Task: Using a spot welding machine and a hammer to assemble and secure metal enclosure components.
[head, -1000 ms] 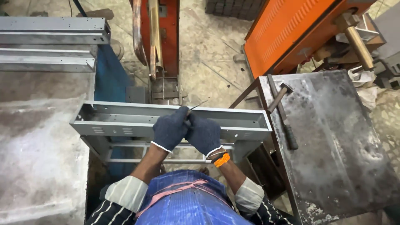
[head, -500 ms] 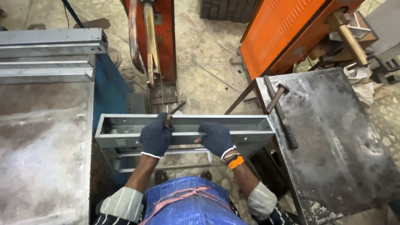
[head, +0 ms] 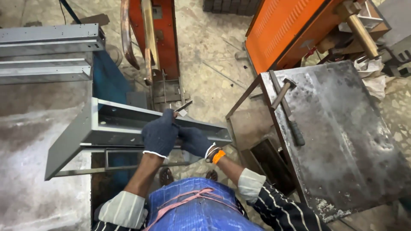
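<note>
Over the littered workshop floor (head: 214, 64), I am gripping the grey steel channel (head: 115, 124), both my left hand (head: 160, 134) and right hand (head: 195, 141) closed on it, lifted, not yet set on the worktop (head: 342, 128).

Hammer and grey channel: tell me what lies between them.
Head view: between the hammer and the channel lie the steel table's rim, its slanting brace and bare floor.

left hand (head: 160, 136): gloved, curled | right hand (head: 195, 141): gloved, curled
</note>
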